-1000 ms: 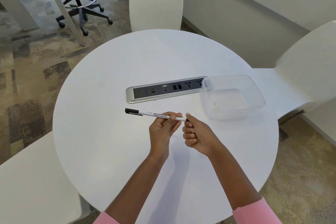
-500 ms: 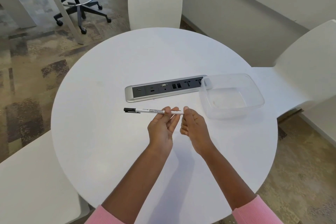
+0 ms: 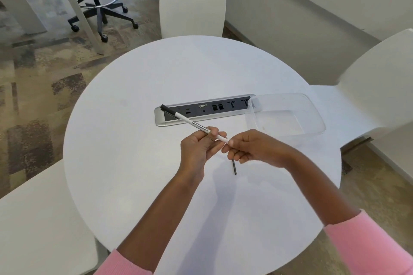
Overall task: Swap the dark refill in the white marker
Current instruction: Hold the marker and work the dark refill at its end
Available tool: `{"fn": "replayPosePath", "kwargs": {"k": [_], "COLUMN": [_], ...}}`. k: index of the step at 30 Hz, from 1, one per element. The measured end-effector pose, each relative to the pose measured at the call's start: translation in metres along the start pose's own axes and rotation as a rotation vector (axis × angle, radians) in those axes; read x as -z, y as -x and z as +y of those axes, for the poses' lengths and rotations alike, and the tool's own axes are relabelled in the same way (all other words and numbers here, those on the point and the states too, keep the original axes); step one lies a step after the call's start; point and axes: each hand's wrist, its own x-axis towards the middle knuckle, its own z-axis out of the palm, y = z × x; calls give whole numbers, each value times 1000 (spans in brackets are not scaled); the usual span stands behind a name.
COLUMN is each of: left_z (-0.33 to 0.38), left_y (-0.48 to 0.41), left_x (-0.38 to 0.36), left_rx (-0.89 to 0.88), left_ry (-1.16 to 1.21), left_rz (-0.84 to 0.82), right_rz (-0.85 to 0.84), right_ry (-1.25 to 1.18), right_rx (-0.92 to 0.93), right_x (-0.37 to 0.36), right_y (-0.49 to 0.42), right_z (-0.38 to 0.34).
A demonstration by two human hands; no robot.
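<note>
Round white table (image 3: 134, 163), patterned carpet (image 3: 33, 96); left hand (image 3: 196, 149) grips white marker (image 3: 185, 118), right hand (image 3: 252, 147) holds dark refill (image 3: 234, 167)

Clear plastic tub (image 3: 312, 116) — matt table (image 3: 134, 163)

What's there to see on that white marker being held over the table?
The white marker is a slim, plastic-looking barrel with black print and a black cap at its far end. It is tilted above the table, cap over the socket strip. The left hand pinches the barrel near its rear; the right hand pinches the rear end.
</note>
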Motion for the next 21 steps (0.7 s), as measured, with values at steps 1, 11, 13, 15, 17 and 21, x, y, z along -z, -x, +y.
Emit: {"fn": "replayPosePath", "kwargs": {"k": [1, 11, 13, 15, 17, 21], "left_z": [0, -2, -2, -2, -2, -3], "left_y": [1, 4, 5, 5, 5, 6], "left_x": [-1, -4, -7, -10, -12, -18], "left_rx": [-11, -85, -94, -94, -92, -73], "left_ry": [-19, 69, 101, 142, 180, 245], "left_rz": [-11, 71, 102, 137, 166, 208], "right_rz": [-25, 401, 503, 631, 736, 902], "right_ry": [62, 649, 805, 932, 1050, 1331], "right_rx": [-18, 318, 424, 558, 657, 851], "right_x": [3, -13, -18, -21, -23, -15], "right_y": [1, -1, -4, -7, -10, -19], "right_z": [-4, 1, 10, 17, 22, 34]}}
